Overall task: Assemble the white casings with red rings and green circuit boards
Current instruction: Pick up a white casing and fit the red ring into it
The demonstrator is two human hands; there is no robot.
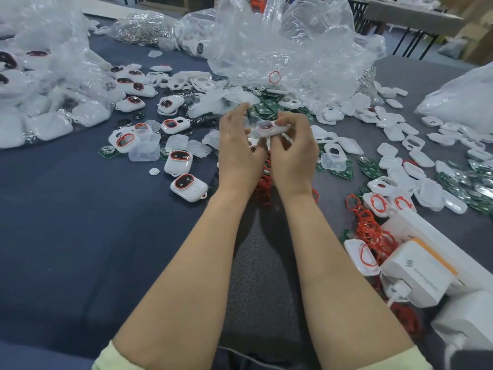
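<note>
My right hand pinches a white casing with a red ring in its window, held above the table's middle. My left hand is beside it, thumb under the casing's left end, fingers raised and spread. Under my hands lies a pile of loose red rings. Green circuit boards lie heaped just beyond the hands. Finished casings with red rings lie to the left.
Crumpled clear plastic bags stand behind the boards. More bags of parts sit at the left. White casing halves scatter to the right, with more red rings and white charger boxes at the near right.
</note>
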